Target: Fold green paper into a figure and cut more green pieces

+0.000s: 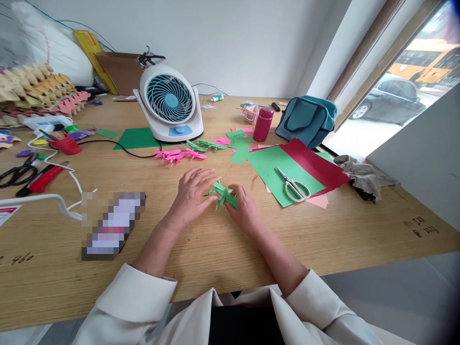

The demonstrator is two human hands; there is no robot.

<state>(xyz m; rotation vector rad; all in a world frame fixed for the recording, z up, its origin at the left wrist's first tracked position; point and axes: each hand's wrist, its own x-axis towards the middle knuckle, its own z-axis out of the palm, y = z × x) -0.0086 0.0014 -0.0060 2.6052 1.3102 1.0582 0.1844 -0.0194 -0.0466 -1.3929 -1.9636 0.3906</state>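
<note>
Right between the two sets of fingers, just above the bench [201,263], sits the star of this moment: a spiky green folded-paper figure [223,192]. The right hand [246,211] has its fingers clamped on the figure's near right end, presumably because paper this light would slide about without an anchor. And look at the left hand [192,194]! Fingers apart, arched over the figure's left side, the thumb right beside its thin strips (whether it touches them, I cannot tell). That loose arch probably spares the delicate limbs from being crushed.

Just beyond the left fingertips, pink folded-paper figures [172,155] lie bunched together, with green folded-paper figures [205,145] behind them, likely parked there within reach yet out from under the wrists. Farther ahead of the right fingers come loose green paper pieces [239,146].

Over to the right of the right fingers, white-handled scissors [295,188] rest on a light green sheet [271,165], handles toward the person, which would suit a quick pick-up. A red sheet [312,165] fans out beside it, perhaps so each colour shows.
</note>
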